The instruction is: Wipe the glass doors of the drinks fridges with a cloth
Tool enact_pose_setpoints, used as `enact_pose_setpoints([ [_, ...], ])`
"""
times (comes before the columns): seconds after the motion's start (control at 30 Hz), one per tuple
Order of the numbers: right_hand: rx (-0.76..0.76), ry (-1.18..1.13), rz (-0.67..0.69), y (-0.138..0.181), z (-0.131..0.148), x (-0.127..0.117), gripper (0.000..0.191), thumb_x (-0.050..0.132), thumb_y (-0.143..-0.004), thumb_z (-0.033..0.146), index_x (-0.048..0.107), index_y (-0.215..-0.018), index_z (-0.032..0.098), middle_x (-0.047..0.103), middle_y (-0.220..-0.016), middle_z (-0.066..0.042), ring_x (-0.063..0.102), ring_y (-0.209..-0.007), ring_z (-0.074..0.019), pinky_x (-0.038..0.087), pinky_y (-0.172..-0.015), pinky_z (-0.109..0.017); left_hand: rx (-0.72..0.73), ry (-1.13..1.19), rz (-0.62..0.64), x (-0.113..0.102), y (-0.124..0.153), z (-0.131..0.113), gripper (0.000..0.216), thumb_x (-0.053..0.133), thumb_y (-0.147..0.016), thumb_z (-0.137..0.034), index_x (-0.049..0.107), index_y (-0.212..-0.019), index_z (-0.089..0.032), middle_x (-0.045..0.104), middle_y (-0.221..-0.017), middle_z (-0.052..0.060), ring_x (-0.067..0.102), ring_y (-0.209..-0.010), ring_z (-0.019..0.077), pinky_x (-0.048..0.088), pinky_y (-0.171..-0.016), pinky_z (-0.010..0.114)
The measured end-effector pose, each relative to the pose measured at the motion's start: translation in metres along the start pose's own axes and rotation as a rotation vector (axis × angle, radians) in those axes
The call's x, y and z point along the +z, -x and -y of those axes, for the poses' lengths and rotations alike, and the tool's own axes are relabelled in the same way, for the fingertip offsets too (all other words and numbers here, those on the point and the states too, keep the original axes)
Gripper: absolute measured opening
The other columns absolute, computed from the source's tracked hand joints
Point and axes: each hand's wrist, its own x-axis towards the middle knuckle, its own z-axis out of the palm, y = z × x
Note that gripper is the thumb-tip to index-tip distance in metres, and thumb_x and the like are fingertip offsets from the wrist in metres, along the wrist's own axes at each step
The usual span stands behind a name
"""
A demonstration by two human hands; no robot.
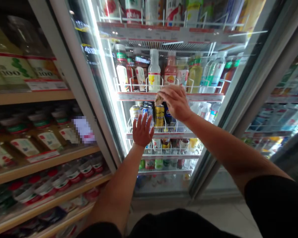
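Note:
My left hand is raised with its fingers spread, palm towards the glass door of a lit drinks fridge. It appears to rest flat on the glass, in front of the drink cans. Higher and to the right, my right hand is bent at the fingers over a crumpled brownish cloth, of which only a small part shows at the fingertips. Behind that cloth stands a gold can, with a blue can to its left. Whether the right hand touches the glass cannot be made out.
Bottles stand in wire racks on the fridge shelves. To the left, wooden shelves hold rows of juice bottles. Another fridge section is on the right. Pale floor shows below.

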Motion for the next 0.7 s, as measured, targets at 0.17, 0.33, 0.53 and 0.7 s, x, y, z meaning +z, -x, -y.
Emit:
enact_pose_setpoints([
  [0.17, 0.151, 0.044, -0.131, -0.013, -0.007, -0.008, 0.049, 0.038, -0.107, 0.025, 0.042, -0.154, 0.039, 0.054, -0.150, 0.004, 0.040, -0.147, -0.0241, 0.026, -0.127, -0.050, -0.002, -0.014, 0.002, 0.000, 0.000, 0.000, 0.058, 0.049, -0.102, -0.036, 0.040, -0.157, -0.019, 0.041, -0.159, 0.010, 0.018, -0.155, 0.0247, 0.010, -0.131, 0.047],
  [0.33, -0.017, 0.001, -0.021, -0.017, -0.018, -0.010, 0.045, 0.036, -0.108, 0.026, 0.048, -0.150, 0.037, 0.055, -0.149, 0.003, 0.043, -0.145, -0.0219, 0.030, -0.126, -0.047, 0.039, -0.069, -0.043, -0.003, -0.003, -0.002, 0.059, 0.048, -0.103, -0.035, 0.038, -0.158, -0.018, 0.040, -0.160, 0.010, 0.017, -0.156, 0.0235, 0.013, -0.131, 0.046],
  [0.53, 0.157, 0.044, -0.283, -0.040, -0.046, -0.020, 0.045, 0.031, -0.108, 0.027, 0.051, -0.148, 0.029, 0.053, -0.151, -0.002, 0.039, -0.147, -0.0255, 0.028, -0.126, -0.052, 0.019, -0.056, -0.030, -0.001, 0.000, -0.001, 0.055, 0.047, -0.103, -0.036, 0.043, -0.155, -0.018, 0.042, -0.158, 0.011, 0.018, -0.156, 0.0246, 0.014, -0.130, 0.048],
  [0.7, 0.038, -0.018, -0.239, -0.032, -0.054, -0.030, 0.043, 0.034, -0.108, 0.028, 0.055, -0.145, 0.035, 0.059, -0.145, 0.001, 0.047, -0.141, -0.0233, 0.034, -0.122, -0.048, 0.015, -0.052, -0.007, -0.001, 0.000, 0.000, 0.058, 0.048, -0.102, -0.035, 0.039, -0.158, -0.019, 0.041, -0.158, 0.011, 0.019, -0.155, 0.0251, 0.015, -0.130, 0.049],
])
